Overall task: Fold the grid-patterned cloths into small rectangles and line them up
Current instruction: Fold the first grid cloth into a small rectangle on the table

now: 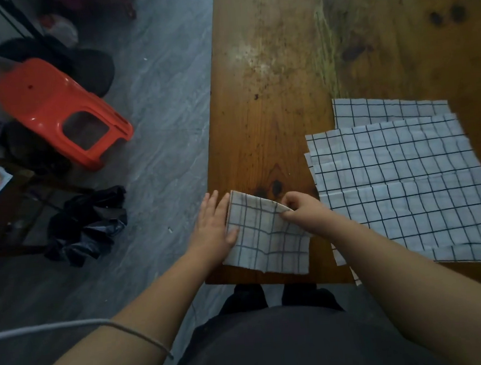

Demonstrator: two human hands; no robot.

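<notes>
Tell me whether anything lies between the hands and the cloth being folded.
Nothing visible does. The left hand rests flat against the left edge of the folded cloth, and the right hand pinches its far right corner. The pile of unfolded cloths lies to the right, apart from it.

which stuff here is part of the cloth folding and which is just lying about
Part of the job: small cloth, pressed by the left hand and pinched by the right hand; cloth pile waiting; table.
Lying about: red stool and black bag, both on the floor.
</notes>
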